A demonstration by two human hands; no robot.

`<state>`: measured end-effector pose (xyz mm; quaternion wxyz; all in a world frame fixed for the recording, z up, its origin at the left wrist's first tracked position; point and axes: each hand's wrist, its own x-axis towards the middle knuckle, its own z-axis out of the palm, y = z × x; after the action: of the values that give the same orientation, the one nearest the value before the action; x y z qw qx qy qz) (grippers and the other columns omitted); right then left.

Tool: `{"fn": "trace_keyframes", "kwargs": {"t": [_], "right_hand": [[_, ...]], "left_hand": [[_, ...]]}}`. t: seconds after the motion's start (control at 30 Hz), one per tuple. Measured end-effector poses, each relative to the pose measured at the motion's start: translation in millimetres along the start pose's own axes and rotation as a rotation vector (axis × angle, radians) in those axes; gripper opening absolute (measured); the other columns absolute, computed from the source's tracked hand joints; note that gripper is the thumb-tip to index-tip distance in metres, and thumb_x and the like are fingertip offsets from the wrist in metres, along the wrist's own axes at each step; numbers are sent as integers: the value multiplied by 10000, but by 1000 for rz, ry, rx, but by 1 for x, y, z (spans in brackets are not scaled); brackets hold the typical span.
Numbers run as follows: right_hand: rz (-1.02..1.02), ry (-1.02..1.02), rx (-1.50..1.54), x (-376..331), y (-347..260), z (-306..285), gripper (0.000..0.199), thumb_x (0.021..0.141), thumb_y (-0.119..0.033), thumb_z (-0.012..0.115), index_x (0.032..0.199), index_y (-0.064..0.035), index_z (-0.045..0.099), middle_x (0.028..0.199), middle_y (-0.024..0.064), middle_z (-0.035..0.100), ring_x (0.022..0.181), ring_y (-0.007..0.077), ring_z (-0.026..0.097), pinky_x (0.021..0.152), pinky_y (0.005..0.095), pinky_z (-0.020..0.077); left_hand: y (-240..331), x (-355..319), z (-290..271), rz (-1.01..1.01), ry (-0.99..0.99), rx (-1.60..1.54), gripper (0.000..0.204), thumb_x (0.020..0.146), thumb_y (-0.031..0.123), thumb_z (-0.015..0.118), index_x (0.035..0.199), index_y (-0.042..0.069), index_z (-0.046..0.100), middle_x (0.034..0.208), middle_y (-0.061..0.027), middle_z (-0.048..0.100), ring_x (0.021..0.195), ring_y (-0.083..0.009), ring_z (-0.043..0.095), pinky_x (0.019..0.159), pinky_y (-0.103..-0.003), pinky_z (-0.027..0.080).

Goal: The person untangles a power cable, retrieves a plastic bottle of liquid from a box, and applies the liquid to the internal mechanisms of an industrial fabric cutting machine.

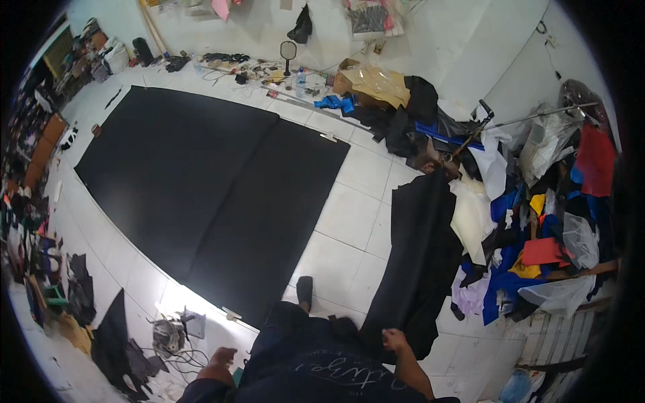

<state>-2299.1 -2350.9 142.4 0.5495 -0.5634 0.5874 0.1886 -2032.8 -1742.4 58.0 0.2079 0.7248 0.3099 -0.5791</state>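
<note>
A large black sheet [181,158] lies spread flat on the white tiled floor, with a raised fold or seam running across it. Beyond its near edge, at the lower left, my left hand [223,356] hangs in the air. Its fingers are loosely bent, and nothing shows in them. On the other side of my body, my right hand [394,340] appears in front of a long, rumpled black piece of material [420,248]. Those fingers are curled in; whether anything is inside them is hidden. One dark shoe [305,293] stands beside the sheet's right edge.
White clips or blocks [328,137] sit at the sheet's edges. Coloured scraps [544,252] are heaped at the right. Tangled cables [185,359] and a machine-like object [168,336] lie at the lower left. Small items, a bottle [300,82] and a racket [287,54] line the far wall.
</note>
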Motion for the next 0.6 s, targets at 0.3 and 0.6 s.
{"fn": "trace_keyframes", "kwargs": {"t": [0.3, 0.6], "right_hand": [[494, -20, -34, 50, -113, -10, 275, 978, -304, 534, 1001, -51, 642, 754, 62, 607, 679, 227, 609, 638, 381, 522], [-124, 227, -406, 295, -381, -169, 333, 944, -335, 546, 803, -39, 608, 644, 67, 563, 528, 234, 536, 490, 378, 414]], "left_hand": [[503, -125, -92, 895, 442, -99, 351, 894, 264, 594, 1044, -46, 664, 892, -155, 680, 851, -240, 652, 778, -359, 499], [708, -136, -50, 872, 139, -294, 236, 915, 213, 612, 993, -8, 647, 794, -37, 622, 700, -117, 561, 644, -277, 460]]}}
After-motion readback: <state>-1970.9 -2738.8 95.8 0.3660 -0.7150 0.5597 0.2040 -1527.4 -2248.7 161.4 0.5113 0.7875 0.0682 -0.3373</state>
